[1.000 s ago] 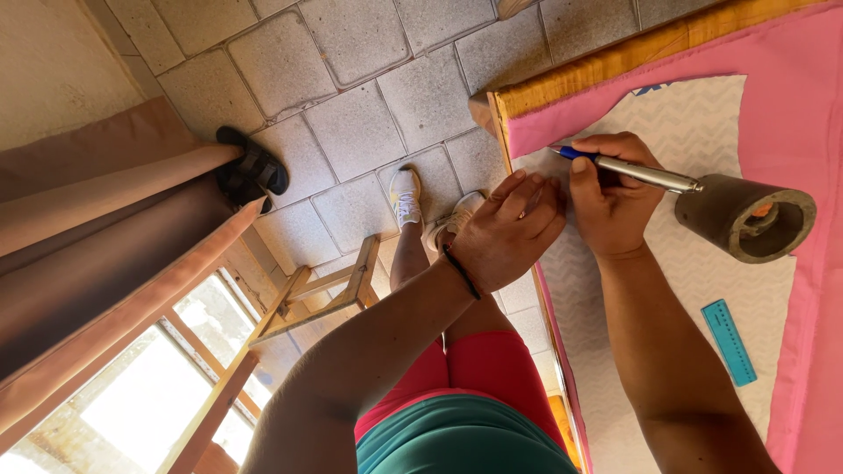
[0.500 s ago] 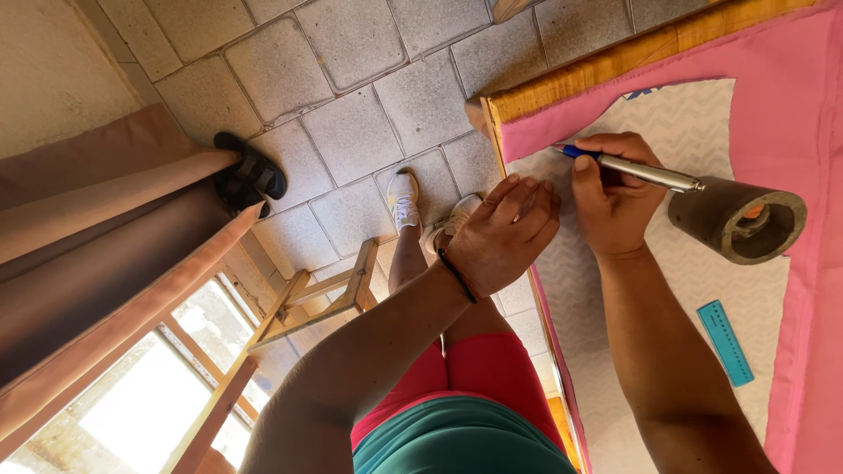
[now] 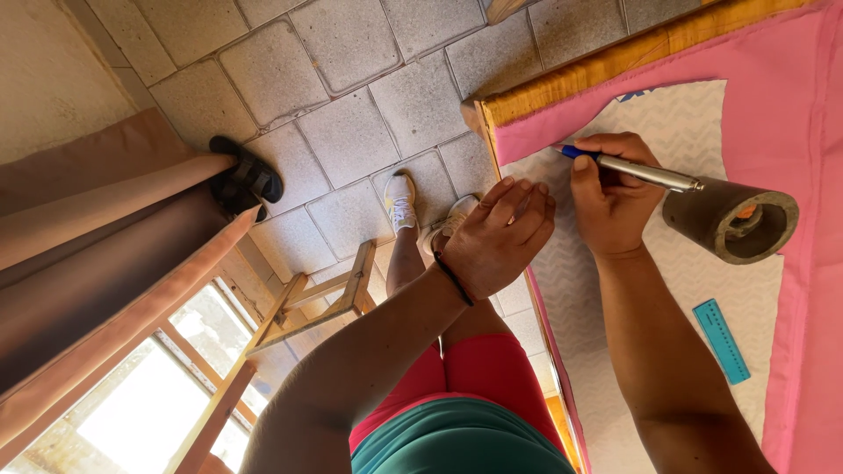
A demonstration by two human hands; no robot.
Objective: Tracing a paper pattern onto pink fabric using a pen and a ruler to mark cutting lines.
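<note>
A white paper pattern (image 3: 685,123) with a faint zigzag print lies on pink fabric (image 3: 790,105) spread over a wooden-edged table (image 3: 597,66). My right hand (image 3: 615,197) grips a silver pen with a blue tip (image 3: 645,173); the tip touches the pattern's near left edge. My left hand (image 3: 496,237), with a black band at the wrist, lies flat on the pattern at the table's edge, fingers extended, holding nothing. A dark hollow cylinder (image 3: 733,219) rests on the pattern just right of my right hand.
A small teal ruler (image 3: 722,341) lies on the pattern nearer me. On the tiled floor to the left are a wooden frame (image 3: 325,294), a black sandal (image 3: 250,180) and a tan curtain (image 3: 105,263). My feet stand beside the table.
Both hands stay where they were, the pen tip at the same spot on the pattern edge. Only the view has shifted slightly.
</note>
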